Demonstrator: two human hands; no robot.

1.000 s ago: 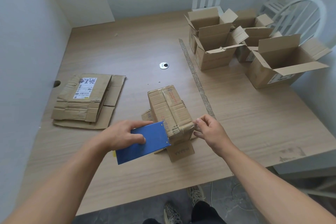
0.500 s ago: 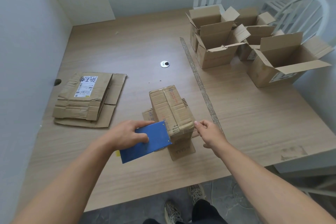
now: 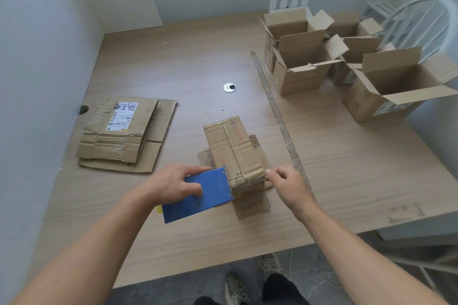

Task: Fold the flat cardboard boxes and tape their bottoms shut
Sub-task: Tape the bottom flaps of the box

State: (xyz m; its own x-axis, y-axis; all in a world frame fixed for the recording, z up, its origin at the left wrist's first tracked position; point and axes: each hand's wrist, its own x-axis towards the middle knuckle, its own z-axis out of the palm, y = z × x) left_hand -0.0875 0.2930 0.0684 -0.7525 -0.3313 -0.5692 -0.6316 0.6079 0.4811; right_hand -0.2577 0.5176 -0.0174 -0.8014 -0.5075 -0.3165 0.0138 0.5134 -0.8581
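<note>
— What is going on at the table (image 3: 173,57)?
— In the head view, a small box (image 3: 235,148) sits near the front edge, in the middle. It looks turned bottom up. The left hand (image 3: 173,183) grips the blue tape tool (image 3: 198,195), fingers curled round it. The tool's edge touches the box's near left corner.
— And the other hand?
— The right hand (image 3: 287,183) has bent fingers, tips at the near right corner. It may be pinching tape, but I cannot tell.
— Did anything just change?
— Only a little. A moment ago those fingers lay straighter on the box's side, and now they are bent. The tool stayed put. I think the strip is on and just needs cutting.
— What is left?
— The flat boxes (image 3: 124,134) wait on the left. The folded boxes (image 3: 302,67) stand open, far right
</note>
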